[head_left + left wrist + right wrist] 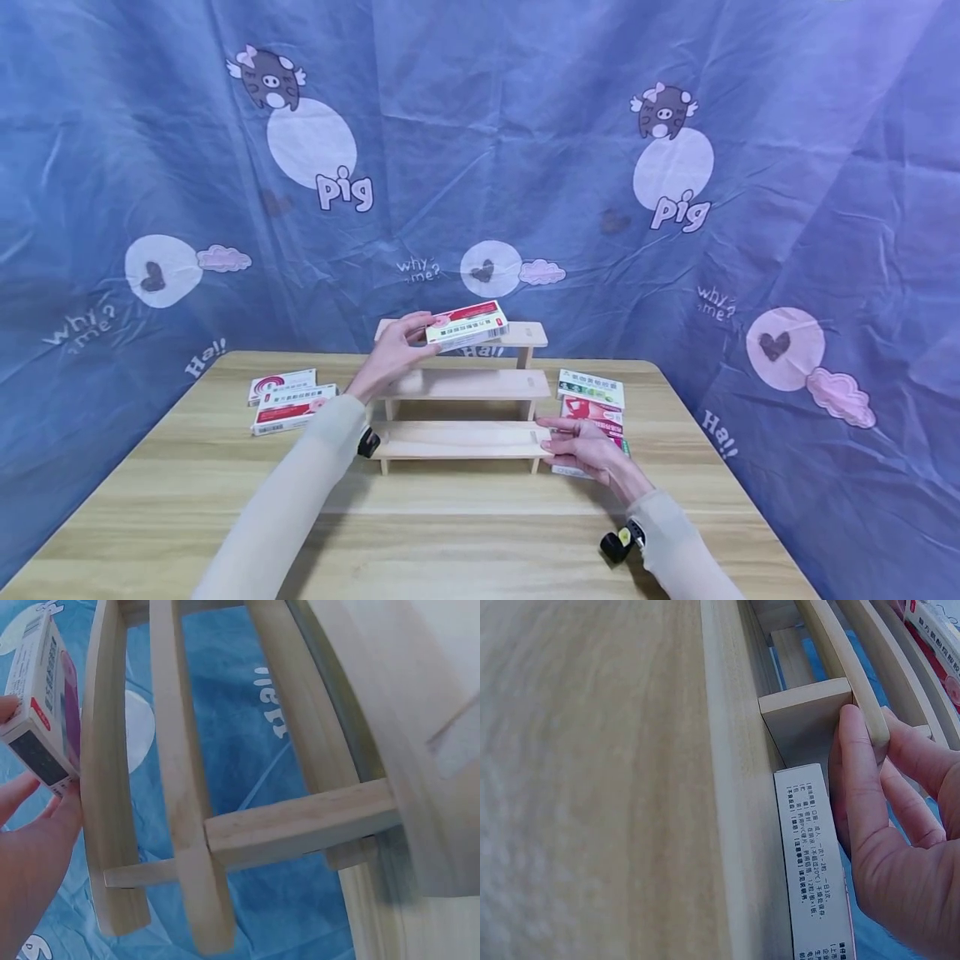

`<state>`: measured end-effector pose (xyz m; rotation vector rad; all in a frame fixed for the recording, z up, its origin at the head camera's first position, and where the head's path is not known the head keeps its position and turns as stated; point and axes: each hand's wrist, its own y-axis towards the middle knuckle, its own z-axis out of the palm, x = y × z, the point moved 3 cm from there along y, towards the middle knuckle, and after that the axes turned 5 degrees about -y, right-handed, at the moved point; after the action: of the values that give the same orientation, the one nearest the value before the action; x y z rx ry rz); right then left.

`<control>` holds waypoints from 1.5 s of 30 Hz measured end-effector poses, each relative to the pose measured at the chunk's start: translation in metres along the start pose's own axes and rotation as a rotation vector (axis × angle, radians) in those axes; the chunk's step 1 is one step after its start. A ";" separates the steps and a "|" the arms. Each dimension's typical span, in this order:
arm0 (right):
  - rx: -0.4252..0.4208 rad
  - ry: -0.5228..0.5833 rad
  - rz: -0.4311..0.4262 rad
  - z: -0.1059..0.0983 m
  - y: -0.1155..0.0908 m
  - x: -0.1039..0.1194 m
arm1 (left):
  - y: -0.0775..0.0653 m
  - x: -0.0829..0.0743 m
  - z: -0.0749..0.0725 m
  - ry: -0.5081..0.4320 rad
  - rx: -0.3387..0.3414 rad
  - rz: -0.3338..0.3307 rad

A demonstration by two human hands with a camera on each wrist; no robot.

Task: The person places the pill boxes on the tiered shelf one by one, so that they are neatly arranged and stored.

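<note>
My left hand [396, 352] holds a white and red medicine box [468, 325] by its left end. The box is tilted and overlaps the top board of a three-tier wooden display stand [465, 384] in the head view. In the left wrist view the box [43, 701] appears beside the edge of a wooden board, fingers and thumb at its near end. My right hand [588, 450] pinches the right end of the stand's lowest board, thumb and fingers on opposite faces in the right wrist view. Just below those fingers is a white printed medicine box [814, 859].
Left of the stand, a red and white medicine box [292, 410] overlaps another white box [281, 383] on the wooden table [450, 542]. On the right lie several more, including a green and white box [591, 388], partly hidden by my right hand. A blue patterned cloth [480, 125] hangs behind.
</note>
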<state>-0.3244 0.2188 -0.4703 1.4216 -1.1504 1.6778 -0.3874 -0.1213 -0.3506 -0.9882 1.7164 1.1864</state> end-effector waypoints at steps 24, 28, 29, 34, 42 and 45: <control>0.016 -0.001 -0.023 -0.002 -0.004 -0.004 | 0.028 -0.004 0.024 0.049 0.176 -0.102; 0.007 -0.003 -0.018 -0.001 -0.005 -0.004 | 0.033 -0.004 0.027 0.092 0.204 -0.116; 0.006 -0.003 -0.018 0.000 -0.004 -0.004 | 0.034 -0.004 0.028 0.097 0.217 -0.115; 0.007 0.007 -0.021 0.000 -0.002 -0.003 | 0.039 -0.006 0.030 0.137 0.227 -0.131; 0.015 0.001 -0.030 -0.002 0.000 -0.003 | 0.043 -0.011 0.033 0.163 0.236 -0.140; 0.024 0.010 -0.031 -0.002 0.001 -0.003 | 0.044 -0.011 0.033 0.159 0.214 -0.123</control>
<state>-0.3252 0.2202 -0.4730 1.4375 -1.1011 1.6804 -0.4174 -0.0767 -0.3340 -1.0620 1.8344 0.8443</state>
